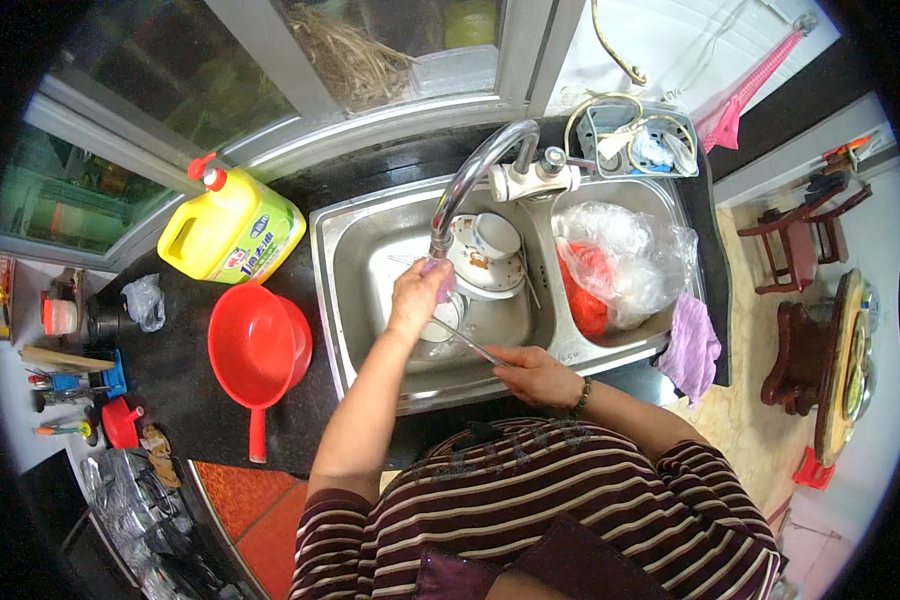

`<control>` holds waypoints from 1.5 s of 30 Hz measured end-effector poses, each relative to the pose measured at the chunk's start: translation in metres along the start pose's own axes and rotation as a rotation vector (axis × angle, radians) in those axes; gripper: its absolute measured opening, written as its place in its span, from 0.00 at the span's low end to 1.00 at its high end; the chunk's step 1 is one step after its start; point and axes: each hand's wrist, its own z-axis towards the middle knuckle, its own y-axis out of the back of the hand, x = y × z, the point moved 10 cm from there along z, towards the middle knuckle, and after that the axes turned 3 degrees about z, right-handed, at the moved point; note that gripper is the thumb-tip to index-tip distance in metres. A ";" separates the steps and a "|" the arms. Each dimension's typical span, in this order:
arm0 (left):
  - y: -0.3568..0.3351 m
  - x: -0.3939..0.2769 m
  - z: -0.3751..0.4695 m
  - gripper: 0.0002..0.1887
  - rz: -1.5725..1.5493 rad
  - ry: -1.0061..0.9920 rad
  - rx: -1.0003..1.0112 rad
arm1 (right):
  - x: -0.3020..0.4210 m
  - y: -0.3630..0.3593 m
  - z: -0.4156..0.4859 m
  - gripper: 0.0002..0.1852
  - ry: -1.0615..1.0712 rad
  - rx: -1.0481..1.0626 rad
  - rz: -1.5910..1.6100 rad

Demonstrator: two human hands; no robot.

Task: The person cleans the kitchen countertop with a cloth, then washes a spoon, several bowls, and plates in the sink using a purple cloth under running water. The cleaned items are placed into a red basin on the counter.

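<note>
My left hand (416,296) grips a small purple cloth (444,279) just under the spout of the curved chrome faucet (474,176). In my right hand (540,376) is the end of a slim metal utensil handle (469,341), which slants up and left towards the cloth; its far end is partly hidden. Both hands are over the larger basin of a stainless steel sink (356,315). A white bowl (497,235) sits on patterned plates (487,271) near the faucet. Another round white piece of dishware (454,313) lies below my left hand.
Clear and red plastic bags (630,255) fill the smaller basin, with a purple rag (690,349) draped over its corner. Left of the sink stand a red plastic dipper (259,345) and a yellow detergent jug (232,225). A grey basket (634,139) stands behind the faucet.
</note>
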 end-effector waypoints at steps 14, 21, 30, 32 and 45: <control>-0.032 0.067 -0.019 0.18 -0.930 0.422 -0.056 | 0.034 0.033 0.041 0.23 0.261 -0.507 -0.879; -0.028 0.081 -0.012 0.09 -0.938 0.497 -0.181 | 0.030 -0.014 0.049 0.25 0.321 -0.470 -0.965; -0.015 0.080 -0.015 0.18 -0.466 0.537 -0.037 | 0.114 0.076 0.113 0.22 0.489 -0.666 -0.933; -0.020 0.065 -0.014 0.18 -0.409 0.514 0.022 | 0.114 0.078 0.141 0.25 0.370 -0.590 -0.981; 0.038 0.040 -0.089 0.09 0.017 0.308 0.169 | 0.100 0.185 0.157 0.27 0.128 -0.908 -0.569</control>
